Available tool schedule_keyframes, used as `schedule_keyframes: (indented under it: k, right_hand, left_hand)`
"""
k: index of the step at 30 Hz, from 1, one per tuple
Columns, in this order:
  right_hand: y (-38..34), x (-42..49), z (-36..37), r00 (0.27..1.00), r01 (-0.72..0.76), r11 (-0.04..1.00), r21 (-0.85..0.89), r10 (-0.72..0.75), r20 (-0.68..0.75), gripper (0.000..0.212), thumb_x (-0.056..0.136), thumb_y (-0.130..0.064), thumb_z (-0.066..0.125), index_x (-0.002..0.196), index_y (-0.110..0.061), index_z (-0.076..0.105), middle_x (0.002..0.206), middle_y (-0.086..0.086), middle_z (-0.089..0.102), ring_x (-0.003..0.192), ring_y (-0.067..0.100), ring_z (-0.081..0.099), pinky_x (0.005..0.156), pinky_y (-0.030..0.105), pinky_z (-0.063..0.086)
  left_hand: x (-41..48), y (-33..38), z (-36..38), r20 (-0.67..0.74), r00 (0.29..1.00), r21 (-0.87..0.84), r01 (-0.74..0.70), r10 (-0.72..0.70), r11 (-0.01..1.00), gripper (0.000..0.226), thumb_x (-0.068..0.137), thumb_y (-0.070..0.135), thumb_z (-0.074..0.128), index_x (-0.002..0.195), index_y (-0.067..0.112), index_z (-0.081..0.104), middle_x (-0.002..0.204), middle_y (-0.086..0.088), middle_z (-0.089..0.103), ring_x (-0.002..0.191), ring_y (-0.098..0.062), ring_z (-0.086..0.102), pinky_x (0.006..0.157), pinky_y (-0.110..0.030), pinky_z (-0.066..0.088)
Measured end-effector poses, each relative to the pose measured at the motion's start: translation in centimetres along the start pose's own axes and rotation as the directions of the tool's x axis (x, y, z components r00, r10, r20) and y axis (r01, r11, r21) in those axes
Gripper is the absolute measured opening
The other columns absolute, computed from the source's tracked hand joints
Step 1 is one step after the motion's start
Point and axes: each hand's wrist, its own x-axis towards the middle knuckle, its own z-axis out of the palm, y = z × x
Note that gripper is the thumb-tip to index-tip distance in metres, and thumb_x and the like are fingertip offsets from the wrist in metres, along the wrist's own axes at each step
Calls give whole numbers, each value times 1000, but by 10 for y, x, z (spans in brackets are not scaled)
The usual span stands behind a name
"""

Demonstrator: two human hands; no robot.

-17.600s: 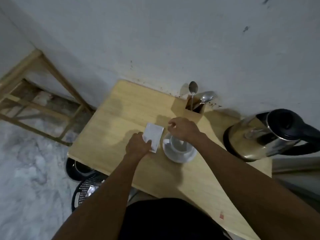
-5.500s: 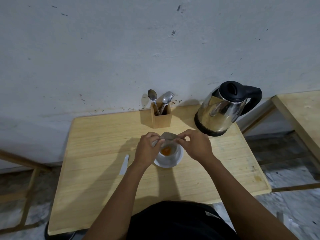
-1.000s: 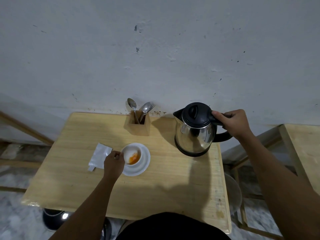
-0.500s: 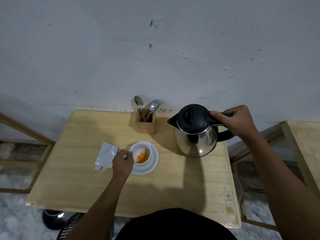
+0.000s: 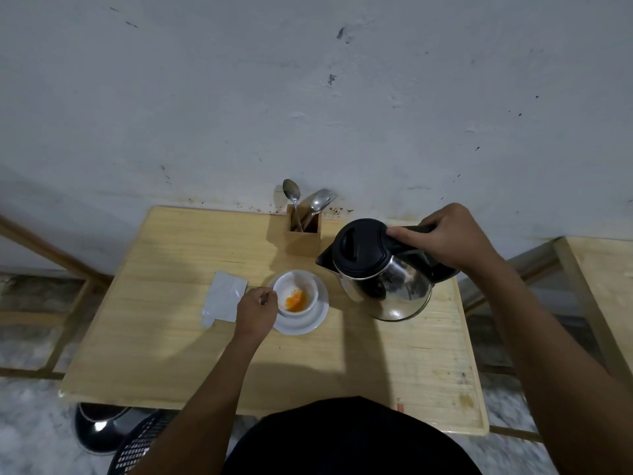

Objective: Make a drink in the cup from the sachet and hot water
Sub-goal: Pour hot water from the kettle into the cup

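Observation:
A white cup point(image 5: 296, 286) with orange powder in its bottom stands on a white saucer point(image 5: 313, 320) near the middle of the wooden table point(image 5: 164, 337). My left hand point(image 5: 257, 311) grips the cup's left side at the handle. My right hand point(image 5: 445, 238) holds the black handle of a steel kettle point(image 5: 380, 269), which hangs above the table, right of the cup, its spout pointing towards the cup. The opened white sachet point(image 5: 224, 298) lies flat just left of my left hand.
A wooden holder point(image 5: 304, 231) with spoons and a fork stands at the wall behind the cup. A second wooden table point(image 5: 606, 269) is at the right. A dark pot point(image 5: 99, 426) and a black basket point(image 5: 137, 447) sit on the floor below the table's front left.
My right hand has lifted the kettle and brought it left and nearer the cup, spout towards it. My left hand stays at the cup.

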Motion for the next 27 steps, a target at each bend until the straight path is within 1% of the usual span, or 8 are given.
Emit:
schedule_keyframes:
  k: [4, 7, 11, 19, 21, 23, 25, 27]
  right_hand:
    - [-15, -4, 6, 1000, -7, 992, -125, 11, 27, 81, 56, -82, 65, 44, -2, 55, 35, -3, 25, 37, 14, 28, 47, 28, 28]
    - [-22, -5, 10, 999, -15, 980, -198, 22, 38, 86, 52, -89, 57, 51, -3, 65, 38, 4, 39, 39, 16, 38, 46, 28, 31]
    - [-29, -5, 15, 998, -33, 959, -282, 45, 36, 93, 54, -90, 56, 59, 2, 66, 43, 8, 43, 42, 19, 42, 48, 27, 33]
    - [-42, -6, 21, 997, -28, 922, -386, 56, 61, 93, 57, -88, 57, 56, 5, 59, 42, 4, 38, 42, 21, 43, 49, 28, 35]
    - [-46, -6, 22, 996, -11, 912, -409, 47, 78, 91, 58, -88, 55, 51, 3, 56, 40, 2, 37, 42, 20, 44, 49, 28, 35]
    - [-49, -6, 22, 995, 0, 903, -430, 42, 87, 83, 60, -86, 56, 45, -5, 46, 38, 0, 32, 41, 20, 40, 48, 28, 32]
    - [-52, -7, 22, 995, 7, 894, -448, 40, 96, 79, 60, -86, 56, 44, -11, 38, 37, -2, 28, 40, 19, 36, 47, 27, 30]
    - [-54, -7, 21, 994, 6, 889, -459, 46, 103, 78, 60, -86, 55, 44, -12, 36, 37, -2, 27, 40, 18, 36, 47, 27, 30]
  left_hand:
    - [3, -3, -8, 52, 999, 8, -13, 13, 1000, 20, 92, 21, 52, 100, 12, 68, 95, -13, 70, 90, -32, 67, 86, -45, 55]
    - [5, -4, -10, 78, 997, 19, -20, 18, 1000, 23, 92, 22, 54, 106, 9, 67, 97, -14, 71, 91, -33, 67, 87, -48, 55]
    - [7, -4, -13, 102, 995, 19, -25, 23, 1000, 23, 92, 22, 55, 105, 9, 68, 96, -14, 71, 90, -33, 67, 86, -47, 55]
    - [7, -4, -14, 124, 992, -12, -7, 9, 1000, 23, 93, 21, 54, 107, 9, 67, 96, -9, 69, 92, -30, 66, 88, -48, 55]
    - [6, -4, -15, 126, 992, -20, -2, 4, 1000, 23, 93, 22, 55, 108, 9, 67, 99, -9, 69, 94, -30, 66, 89, -48, 55]
    - [6, -4, -15, 127, 992, -20, -6, 8, 1000, 25, 93, 22, 55, 110, 8, 66, 101, -8, 68, 95, -30, 66, 90, -48, 55]
    - [6, -4, -15, 131, 991, -15, -19, 21, 1000, 25, 93, 22, 54, 110, 7, 66, 97, -4, 66, 93, -30, 66, 88, -47, 55]
    - [6, -4, -16, 132, 991, -10, -32, 34, 999, 25, 94, 21, 54, 110, 7, 66, 96, -3, 63, 93, -32, 67, 88, -46, 55]
